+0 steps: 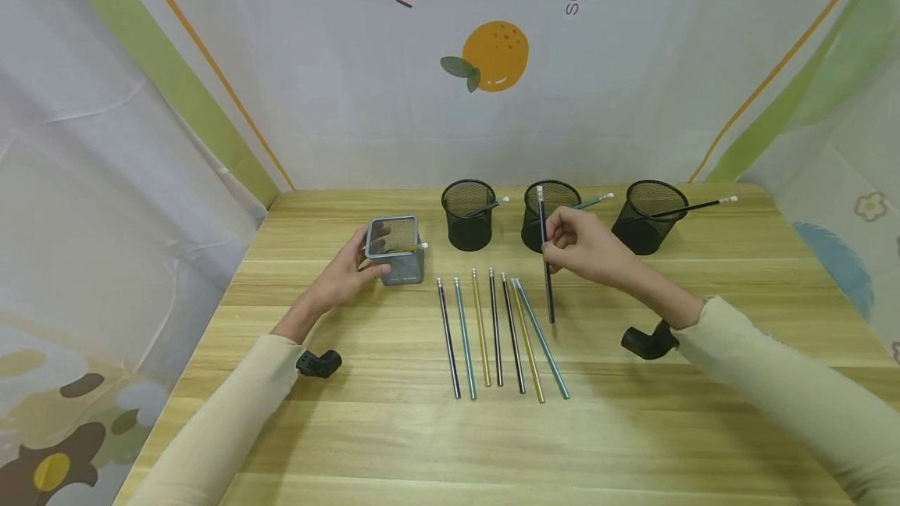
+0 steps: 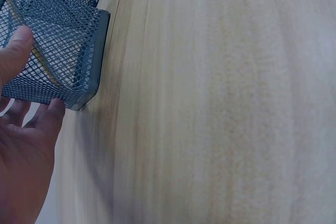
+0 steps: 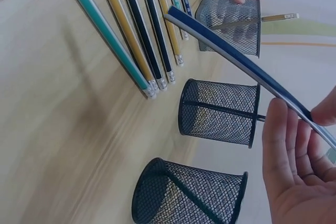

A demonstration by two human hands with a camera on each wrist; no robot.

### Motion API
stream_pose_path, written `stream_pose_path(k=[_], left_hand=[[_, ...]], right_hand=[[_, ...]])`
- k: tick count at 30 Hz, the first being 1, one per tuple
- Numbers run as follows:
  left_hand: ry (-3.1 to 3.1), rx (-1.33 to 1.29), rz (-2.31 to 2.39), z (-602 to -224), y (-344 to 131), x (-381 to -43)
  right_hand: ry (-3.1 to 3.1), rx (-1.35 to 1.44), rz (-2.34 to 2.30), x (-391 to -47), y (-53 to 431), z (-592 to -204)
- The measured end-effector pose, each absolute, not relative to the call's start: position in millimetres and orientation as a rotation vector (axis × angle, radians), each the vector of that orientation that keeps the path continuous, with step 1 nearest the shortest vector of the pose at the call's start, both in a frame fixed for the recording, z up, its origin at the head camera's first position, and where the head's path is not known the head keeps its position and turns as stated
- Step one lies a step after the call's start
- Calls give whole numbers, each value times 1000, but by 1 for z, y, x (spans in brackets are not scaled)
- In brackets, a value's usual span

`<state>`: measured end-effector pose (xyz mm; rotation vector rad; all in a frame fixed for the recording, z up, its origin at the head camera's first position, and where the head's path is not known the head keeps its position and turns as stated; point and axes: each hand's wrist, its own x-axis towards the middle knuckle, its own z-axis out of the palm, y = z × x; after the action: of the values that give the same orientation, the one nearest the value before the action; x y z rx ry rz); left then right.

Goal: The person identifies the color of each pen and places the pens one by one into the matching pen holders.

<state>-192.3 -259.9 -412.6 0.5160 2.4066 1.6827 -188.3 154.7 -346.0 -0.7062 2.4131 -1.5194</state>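
A slim dark blue pencil with a white eraser [image 1: 549, 287] is held off the table, nearly upright, eraser end up, and from here it crosses in front of the middle cup. The person's right hand [image 1: 589, 247] pinches it between thumb and fingers. Over on the other side, the left hand [image 1: 342, 276] has its thumb and fingers curled around a square grey metal-mesh holder [image 1: 402, 269], in which a yellow pencil [image 1: 406, 248] leans.

Between the hands, seven pencils lie in a loose row on the pale wood-grain table [image 1: 633, 436]: a dark blue one [image 1: 448, 338], two teal [image 1: 465, 338], two yellow [image 1: 481, 326] and two black [image 1: 495, 326], erasers pointing away from the person.

Behind them stand three round black mesh cups [image 1: 469, 234], each with one slanting pencil; the middle cup's is teal [image 1: 596, 200]. Beyond, a white cloth [image 1: 337, 100] hangs, printed with an orange fruit [image 1: 495, 57].
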Motion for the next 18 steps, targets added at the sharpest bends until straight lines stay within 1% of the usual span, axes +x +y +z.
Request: stream_pose_path(k=[18], left_hand=[[2415, 506, 1673, -413, -260, -193]], right_hand=[[2546, -810, -1569, -199, 152, -327]])
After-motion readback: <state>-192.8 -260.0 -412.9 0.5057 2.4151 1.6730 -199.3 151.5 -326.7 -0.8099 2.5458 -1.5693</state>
